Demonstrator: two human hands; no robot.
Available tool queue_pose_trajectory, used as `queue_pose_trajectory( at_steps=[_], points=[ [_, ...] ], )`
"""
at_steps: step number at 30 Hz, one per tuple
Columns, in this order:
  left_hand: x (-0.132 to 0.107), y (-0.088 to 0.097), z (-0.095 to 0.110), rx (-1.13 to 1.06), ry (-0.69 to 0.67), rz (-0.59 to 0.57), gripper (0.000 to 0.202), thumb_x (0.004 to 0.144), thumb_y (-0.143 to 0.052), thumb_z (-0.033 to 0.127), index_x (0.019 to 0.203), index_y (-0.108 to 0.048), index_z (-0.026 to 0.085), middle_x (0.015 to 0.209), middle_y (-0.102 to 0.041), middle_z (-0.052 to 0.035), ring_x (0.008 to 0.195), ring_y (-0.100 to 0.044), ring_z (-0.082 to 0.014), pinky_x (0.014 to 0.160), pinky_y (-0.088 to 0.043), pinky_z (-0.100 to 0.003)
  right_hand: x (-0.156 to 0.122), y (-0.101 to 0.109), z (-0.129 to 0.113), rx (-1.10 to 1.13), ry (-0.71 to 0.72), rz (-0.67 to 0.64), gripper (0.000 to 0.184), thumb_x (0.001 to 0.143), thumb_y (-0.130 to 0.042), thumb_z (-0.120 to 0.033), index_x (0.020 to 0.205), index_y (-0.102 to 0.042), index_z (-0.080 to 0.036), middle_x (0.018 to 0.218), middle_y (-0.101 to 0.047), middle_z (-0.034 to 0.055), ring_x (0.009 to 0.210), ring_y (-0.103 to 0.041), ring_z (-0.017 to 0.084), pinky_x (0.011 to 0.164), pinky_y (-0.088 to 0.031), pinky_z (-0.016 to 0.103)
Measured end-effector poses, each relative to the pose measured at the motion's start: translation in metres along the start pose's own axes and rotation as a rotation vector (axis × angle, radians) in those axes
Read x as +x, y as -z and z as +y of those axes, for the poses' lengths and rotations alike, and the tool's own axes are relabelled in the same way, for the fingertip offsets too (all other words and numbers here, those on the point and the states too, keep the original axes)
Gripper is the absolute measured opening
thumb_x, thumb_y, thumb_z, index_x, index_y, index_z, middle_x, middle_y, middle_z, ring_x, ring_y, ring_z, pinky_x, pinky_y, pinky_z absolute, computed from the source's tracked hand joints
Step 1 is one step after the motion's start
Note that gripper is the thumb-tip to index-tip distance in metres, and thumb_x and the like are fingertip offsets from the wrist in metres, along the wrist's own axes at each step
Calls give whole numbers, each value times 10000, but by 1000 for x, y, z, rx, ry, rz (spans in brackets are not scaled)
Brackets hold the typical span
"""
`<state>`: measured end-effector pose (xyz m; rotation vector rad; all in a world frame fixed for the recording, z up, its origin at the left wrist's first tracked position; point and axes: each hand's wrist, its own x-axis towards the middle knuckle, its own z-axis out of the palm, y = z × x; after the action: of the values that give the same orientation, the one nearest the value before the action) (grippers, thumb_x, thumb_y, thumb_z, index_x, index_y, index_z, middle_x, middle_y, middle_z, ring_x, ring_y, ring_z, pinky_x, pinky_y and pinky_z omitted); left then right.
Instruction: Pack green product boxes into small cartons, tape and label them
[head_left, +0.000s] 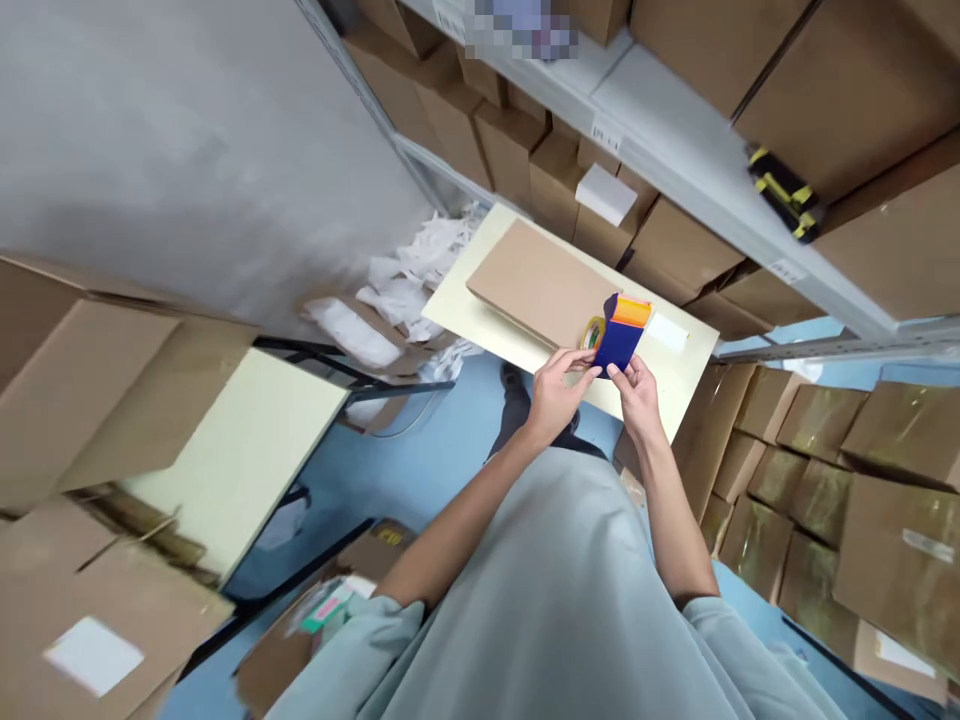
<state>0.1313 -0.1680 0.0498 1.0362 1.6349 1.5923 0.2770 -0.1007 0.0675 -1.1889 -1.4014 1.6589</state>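
Observation:
A dark blue and orange tape dispenser [621,340] is held up in front of me, over the near side of a pale table. A roll of tape [593,334] with a yellow rim shows at its left side. My left hand [556,396] is closed at the dispenser's lower left, thumb and fingers against it. At the lower right edge, my right hand [637,398] pinches it between thumb and fingers. Behind them, a flat brown cardboard box [536,275] lies on the table [450,300]. A white slip [667,331] lies right of the dispenser.
Shelving [675,170] stocked with brown cartons stands beyond the table, with a black and yellow tool [784,192] on it. Stacked cartons [817,480] stand at the right. Crumpled white paper [420,265] lies left of the table. Another pale table [262,430] stands at left.

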Motion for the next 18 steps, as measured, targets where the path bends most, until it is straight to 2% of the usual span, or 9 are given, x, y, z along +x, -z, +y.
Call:
queue_pose_trajectory(
  at_steps=[3, 6, 9, 12, 15, 18],
  points=[
    [-21, 1, 1, 46, 31, -66, 286, 1064, -765, 486, 1202, -842, 247, 1184, -828, -70, 1029, -834, -206, 977, -724, -367, -24, -1, 12, 65, -45, -14, 638, 928, -850, -705, 1354, -750, -241, 1393, -822, 123, 1380, -744, 321, 1280, -536, 524],
    [-33, 9, 0, 110, 17, -177, 250, 1085, -741, 425, 1235, -840, 251, 1243, -839, -83, 1114, -822, -230, 1023, -699, -395, -36, 0, 18, 97, -98, -65, 685, 937, -808, -769, 1363, -775, -234, 1392, -829, 121, 1391, -746, 331, 1289, -536, 549],
    [-40, 19, -1, 198, 1, -264, 207, 1077, -747, 389, 1204, -837, 252, 1186, -855, -81, 1107, -806, -244, 1014, -679, -417, -43, 2, 24, 37, -122, -106, 695, 961, -758, -808, 1332, -799, -222, 1355, -844, 125, 1341, -773, 335, 1248, -575, 545],
    [-37, 32, 4, 261, -25, -240, 261, 1066, -753, 438, 1231, -808, 243, 1185, -841, -89, 1112, -782, -250, 956, -672, -403, -52, 6, 32, -84, -74, -134, 686, 970, -763, -797, 1346, -789, -224, 1334, -849, 125, 1283, -794, 336, 1207, -607, 535],
    [-26, 48, 19, 267, -78, -177, 460, 1077, -726, 524, 1434, -722, 234, 1387, -771, -126, 1176, -754, -245, 916, -664, -373, -64, 13, 38, -274, 5, -157, 627, 1016, -750, -736, 1391, -764, -233, 1397, -818, 139, 1292, -780, 343, 1190, -618, 537],
    [-13, 63, 36, 306, -153, -215, 461, 1116, -658, 561, 1455, -720, 255, 1424, -745, -119, 1264, -714, -259, 943, -651, -380, -73, 22, 38, -499, 118, -193, 516, 1080, -707, -646, 1406, -749, -248, 1423, -795, 151, 1315, -757, 350, 1167, -626, 543]
  ],
)
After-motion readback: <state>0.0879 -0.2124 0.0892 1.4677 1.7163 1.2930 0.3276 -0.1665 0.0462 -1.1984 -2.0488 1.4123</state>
